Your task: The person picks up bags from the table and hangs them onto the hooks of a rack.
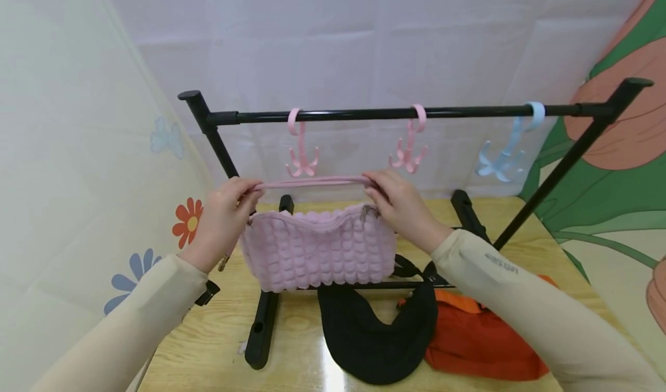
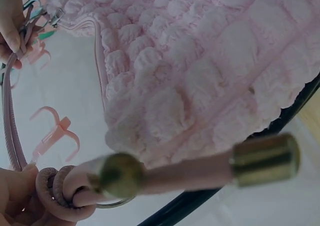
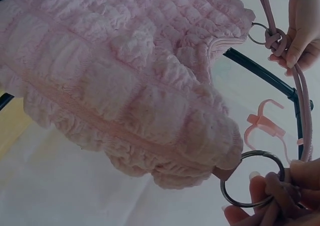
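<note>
A pink quilted handbag [image 1: 319,247] hangs from its thin strap [image 1: 312,181], which is stretched level between both hands. My left hand [image 1: 229,210] pinches the strap's left end; in the left wrist view, a knot [image 2: 62,191] and a brass-tipped cord end [image 2: 265,160] sit beside its fingers. My right hand [image 1: 398,201] pinches the other end, and the right wrist view has a metal ring [image 3: 252,178] at its fingertips. Just beyond the strap, a pink hook [image 1: 302,159] and a second pink hook [image 1: 409,155] hang from the rack's black bar [image 1: 359,114].
A light blue hook [image 1: 502,159] hangs at the bar's right end. Below on the wooden table [image 1: 218,334] lie a black curved item [image 1: 374,346] and a red-orange bag [image 1: 484,346], partly behind the right sleeve. The rack's left foot [image 1: 262,334] stands near the table's left side.
</note>
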### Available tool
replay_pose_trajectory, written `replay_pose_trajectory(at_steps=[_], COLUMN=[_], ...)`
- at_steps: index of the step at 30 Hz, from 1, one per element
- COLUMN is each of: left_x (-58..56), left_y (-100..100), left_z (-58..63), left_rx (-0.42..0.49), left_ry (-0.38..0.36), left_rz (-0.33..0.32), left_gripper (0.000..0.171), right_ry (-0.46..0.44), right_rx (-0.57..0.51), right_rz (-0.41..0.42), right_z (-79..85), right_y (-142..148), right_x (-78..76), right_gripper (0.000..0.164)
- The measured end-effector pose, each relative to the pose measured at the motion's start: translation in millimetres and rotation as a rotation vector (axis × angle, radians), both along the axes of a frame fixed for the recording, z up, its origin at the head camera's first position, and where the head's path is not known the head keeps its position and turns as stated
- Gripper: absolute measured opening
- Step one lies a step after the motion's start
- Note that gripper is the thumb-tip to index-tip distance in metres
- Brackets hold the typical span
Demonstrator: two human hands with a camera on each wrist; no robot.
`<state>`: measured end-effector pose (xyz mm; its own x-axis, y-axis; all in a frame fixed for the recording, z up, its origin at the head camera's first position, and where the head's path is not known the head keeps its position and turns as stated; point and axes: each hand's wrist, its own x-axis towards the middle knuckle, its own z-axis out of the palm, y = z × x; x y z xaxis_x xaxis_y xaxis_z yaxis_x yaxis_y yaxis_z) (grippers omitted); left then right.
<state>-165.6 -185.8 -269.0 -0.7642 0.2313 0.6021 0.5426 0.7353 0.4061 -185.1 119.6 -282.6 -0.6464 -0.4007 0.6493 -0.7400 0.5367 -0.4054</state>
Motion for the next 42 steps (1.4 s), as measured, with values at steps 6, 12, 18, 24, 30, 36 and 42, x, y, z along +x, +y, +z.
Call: replay_pose_trajectory(at_steps=[6, 12, 18, 24, 30, 36, 42], left_x=[-3.8, -4.6, -8.2, -11.7, -13.7, -16.7, -22.6], left_y=[-1, -2, -5, -7, -7, -6, -6], left_z=[4.4, 9.6, 11.4, 13.5, 15.3, 16.8, 18.4], left_rx=[-0.045, -0.022, -0.056, -0.091, -0.087, -0.083, -0.082], left_ry=[0.095, 0.048, 0.149, 0.228, 0.233, 0.249, 0.296], left_rz=[0.003, 0.023, -0.017, -0.044, -0.039, -0.033, -0.032], left_gripper=[0.024, 0.022, 0.022, 0.024, 0.027, 0.027, 0.026], right_ry=[0.000, 0.024, 0.017, 0.002, 0.013, 0.012, -0.001], right_rx=[-0.016, -0.020, -0.014, -0.016, -0.020, -0.018, -0.011], right_rz=[-0.002, -0.010, -0.017, -0.026, -0.024, -0.020, -0.034], right_z=[2.4, 4.0, 6.2, 8.4, 8.3, 9.0, 10.4], right_y=[-1, -3, -4, -4, -4, -5, -7], right_x=[-3.2, -6.1, -6.6, -6.3, -9.2, -11.2, -13.8], right_gripper=[0.027, 0.031, 0.033, 0.035, 0.038, 0.041, 0.041])
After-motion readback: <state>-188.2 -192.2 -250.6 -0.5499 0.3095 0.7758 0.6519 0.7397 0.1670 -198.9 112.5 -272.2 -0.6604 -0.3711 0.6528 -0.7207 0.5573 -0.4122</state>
